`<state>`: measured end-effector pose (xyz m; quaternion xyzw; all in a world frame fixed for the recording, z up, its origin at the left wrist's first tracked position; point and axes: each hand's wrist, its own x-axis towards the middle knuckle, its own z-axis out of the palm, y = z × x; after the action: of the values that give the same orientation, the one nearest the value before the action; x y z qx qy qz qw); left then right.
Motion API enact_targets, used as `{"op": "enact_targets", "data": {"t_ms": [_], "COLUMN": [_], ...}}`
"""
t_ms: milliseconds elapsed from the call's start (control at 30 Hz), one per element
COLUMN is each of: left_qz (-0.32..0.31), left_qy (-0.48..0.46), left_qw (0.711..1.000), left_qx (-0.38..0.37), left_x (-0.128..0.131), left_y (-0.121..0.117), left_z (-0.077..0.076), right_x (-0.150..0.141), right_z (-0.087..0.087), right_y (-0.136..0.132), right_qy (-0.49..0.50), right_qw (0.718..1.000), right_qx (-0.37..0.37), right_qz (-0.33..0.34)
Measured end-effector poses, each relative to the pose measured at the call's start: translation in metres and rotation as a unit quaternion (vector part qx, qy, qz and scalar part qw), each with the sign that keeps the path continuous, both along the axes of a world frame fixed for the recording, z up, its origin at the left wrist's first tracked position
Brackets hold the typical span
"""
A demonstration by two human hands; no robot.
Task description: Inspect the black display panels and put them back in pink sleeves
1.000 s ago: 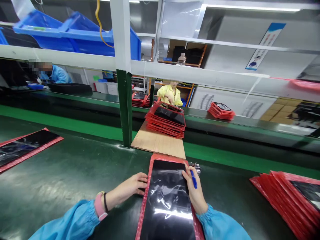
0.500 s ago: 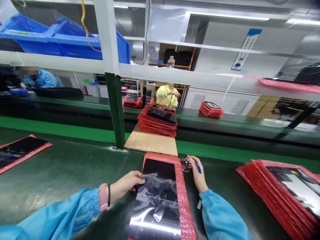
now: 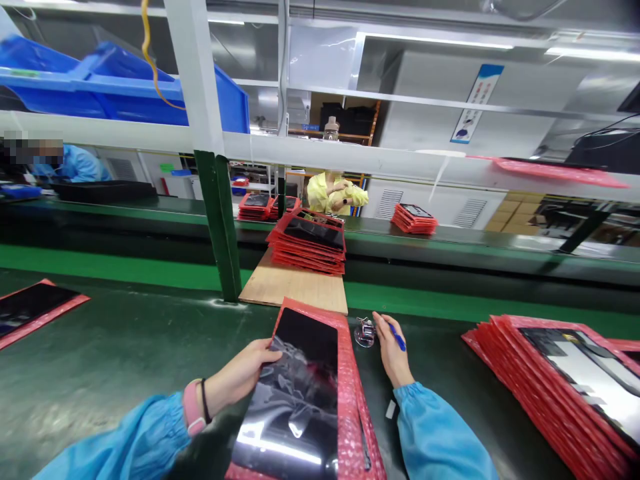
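A red bubble-wrap pouch (image 3: 300,393) holds a black flat panel under creased clear film and lies tilted on the dark green bench mat in front of me. My left hand (image 3: 245,373) grips its left edge. My right hand (image 3: 393,350) is shut on a blue pen (image 3: 398,337) and rests on the mat right of the pouch, touching neither it nor the small clear-and-metal object (image 3: 365,333) just beyond my fingers. That object's exact kind is too small to tell.
A tall stack of red pouches (image 3: 555,380) lies to my right, and another (image 3: 307,243) stands on a wooden board (image 3: 287,288) ahead. A single pouch (image 3: 30,307) lies at left. Co-workers in blue (image 3: 70,163) and yellow (image 3: 335,193) sit beyond white-and-green shelf posts.
The pouch has swung, its far end turning left, with my left hand still on its edge. My right hand has moved off the pouch to the right, and the whole view has shifted.
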<state>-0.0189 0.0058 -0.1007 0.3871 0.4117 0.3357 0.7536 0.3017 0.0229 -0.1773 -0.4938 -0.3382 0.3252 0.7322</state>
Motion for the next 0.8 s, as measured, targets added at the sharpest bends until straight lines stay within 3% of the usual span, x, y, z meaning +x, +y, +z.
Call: {"op": "enact_targets", "data": {"t_ms": [167,400,500,633,733,800], "left_qz": [0.055,0.167,0.188,0.211,0.233,0.232], "left_qy": [0.035,0.163,0.227,0.328,0.369,0.368], "left_qw": [0.998,0.972,0.954,0.912,0.877,0.868], "left_qx": [0.004,0.022,0.054,0.129,0.202,0.237], "left_x": [-0.064,-0.145,-0.163,-0.177,-0.175,-0.163], "left_y": [0.008,0.03,0.042,0.061,0.069,0.068], "left_z": [-0.009,-0.024,-0.031,-0.031,-0.025,-0.02], "right_x": [-0.007,-0.066,-0.083,-0.09,-0.091,-0.092], "right_z": [0.024,0.037,0.033,0.022,0.018,0.019], "right_y": [-0.037,-0.088,-0.101,-0.11,-0.112,-0.111], "right_qy": [-0.013,-0.043,-0.095,-0.188,-0.25,-0.277], "right_qw": [0.999,0.979,0.967,0.958,0.948,0.942], "right_qx": [0.029,-0.072,-0.105,-0.131,-0.138,-0.141], "right_qz": [-0.015,0.187,0.213,0.173,0.138,0.127]}}
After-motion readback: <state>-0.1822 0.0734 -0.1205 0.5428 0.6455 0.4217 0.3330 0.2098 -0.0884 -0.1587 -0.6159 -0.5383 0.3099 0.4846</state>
